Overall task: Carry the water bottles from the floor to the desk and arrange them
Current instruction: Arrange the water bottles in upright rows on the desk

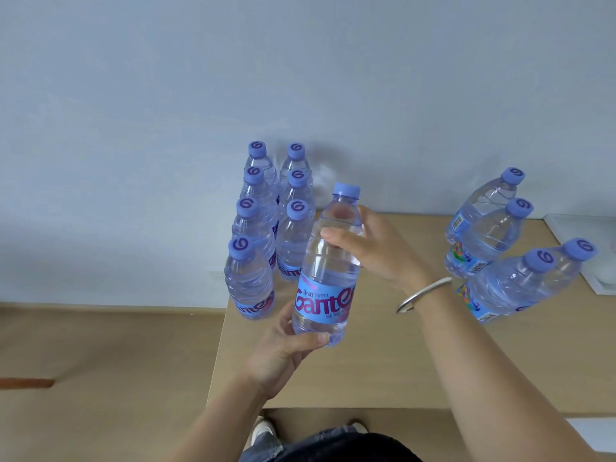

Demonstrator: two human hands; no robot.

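Clear plastic water bottle, blue cap: my left hand grips base, right hand grips shoulder, above tan wooden bench.

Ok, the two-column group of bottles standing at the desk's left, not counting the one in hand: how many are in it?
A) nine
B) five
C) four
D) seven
D: the left group shows seven caps, four in its left column and three in its right, while the held bottle is gripped by the left hand and the right hand.
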